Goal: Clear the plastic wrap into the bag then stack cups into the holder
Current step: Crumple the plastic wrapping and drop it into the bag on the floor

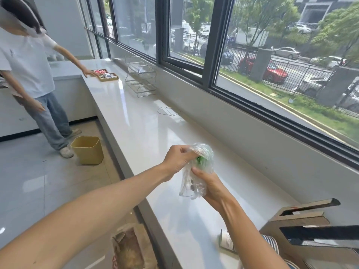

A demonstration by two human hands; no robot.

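Plastic wrap [198,167] pinched mid-frame by left hand [177,159] and right hand [210,184], both grips closed; possibly slipping onto tabletop [139,121], missing bag [128,247] at the bottom edge.

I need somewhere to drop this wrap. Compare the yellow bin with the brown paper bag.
The yellow bin stands upright on the floor farther off, near another person's feet; the brown paper bag sits close below the hands. The bin is rigid and smooth; the bag is crumpled. Both sit beside the counter, tops open.
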